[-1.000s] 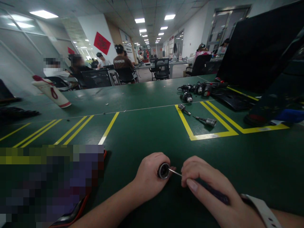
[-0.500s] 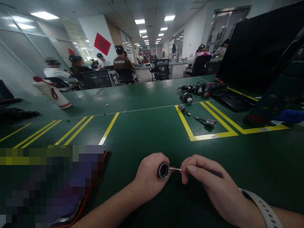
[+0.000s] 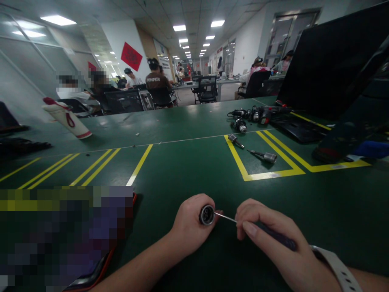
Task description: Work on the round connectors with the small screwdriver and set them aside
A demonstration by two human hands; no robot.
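My left hand (image 3: 190,225) is closed round a small dark cylindrical part (image 3: 207,215) with a round metal rim, its open end facing me. My right hand (image 3: 267,239) grips a thin screwdriver (image 3: 275,236) with a dark handle; its slim metal shaft points left and its tip sits at the part's opening. Both hands rest low on the green table (image 3: 194,170), near its front edge. A pale watch strap (image 3: 337,269) is on my right wrist.
Loose metal parts (image 3: 263,155) lie inside a yellow-taped box at right, with more dark parts (image 3: 252,114) behind. A black monitor (image 3: 328,61) stands far right. A white and red bottle (image 3: 65,118) lies at left. A blurred-out item with a red edge (image 3: 91,267) lies at lower left. People sit at desks behind.
My right hand has drawn back a little to the right, so more of the screwdriver's shaft shows. My left hand has tilted the part slightly.
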